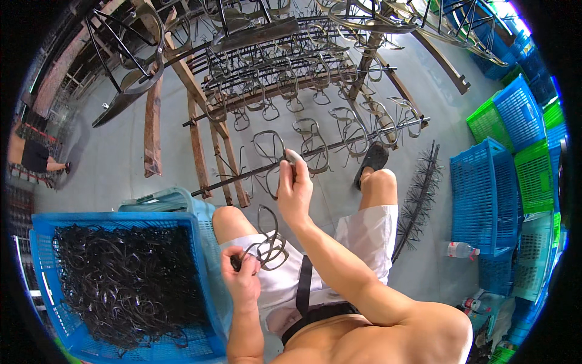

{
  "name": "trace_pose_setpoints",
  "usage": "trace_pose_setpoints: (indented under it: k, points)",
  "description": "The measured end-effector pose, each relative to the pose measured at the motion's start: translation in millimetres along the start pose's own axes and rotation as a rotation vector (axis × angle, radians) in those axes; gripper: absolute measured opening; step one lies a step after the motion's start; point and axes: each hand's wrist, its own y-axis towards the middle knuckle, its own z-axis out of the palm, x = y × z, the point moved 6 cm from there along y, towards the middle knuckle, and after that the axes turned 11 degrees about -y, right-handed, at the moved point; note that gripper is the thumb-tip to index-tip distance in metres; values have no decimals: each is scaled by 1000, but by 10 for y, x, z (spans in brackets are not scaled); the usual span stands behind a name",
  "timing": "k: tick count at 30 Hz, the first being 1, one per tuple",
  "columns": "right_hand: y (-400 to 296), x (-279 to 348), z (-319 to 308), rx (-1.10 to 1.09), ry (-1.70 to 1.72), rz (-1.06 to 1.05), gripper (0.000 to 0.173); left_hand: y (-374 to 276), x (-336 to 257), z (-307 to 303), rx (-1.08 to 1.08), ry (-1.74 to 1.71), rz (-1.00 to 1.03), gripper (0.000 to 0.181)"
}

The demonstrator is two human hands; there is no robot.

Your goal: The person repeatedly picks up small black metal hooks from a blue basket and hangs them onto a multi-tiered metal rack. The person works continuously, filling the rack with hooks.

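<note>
My left hand is closed around several dark, glossy looped frames, shaped like goggle rims, above my lap. In front of it, my right hand pinches one similar looped frame against a black bar with wire hooks. Whether that frame is seated on a hook is hidden by my fingers. Farther right along the same bar hang more looped frames. Left of my knee, a blue plastic crate holds a tangled heap of dark frames.
Wooden rack posts carry more rows of hung frames. A spiky hook bar lies on the floor at right. Beyond it stand stacked blue crates, green crates and a plastic bottle. Another person is at far left.
</note>
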Motion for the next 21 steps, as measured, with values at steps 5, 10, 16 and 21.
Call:
trace_pose_setpoints:
  k: [5,10,16,21]
  points:
    - [114,-42,151,-86,93,268,26,29,-128,-206,-76,-49,17,18]
    - [214,-140,152,-43,-21,249,25,48,-100,-170,66,-66,-13,13]
    - [266,-148,181,4,4,161,25,77,-13,-149,67,-87,-24,6]
    - [217,-70,236,96,80,203,28,85,-33,-219,38,72,38,21]
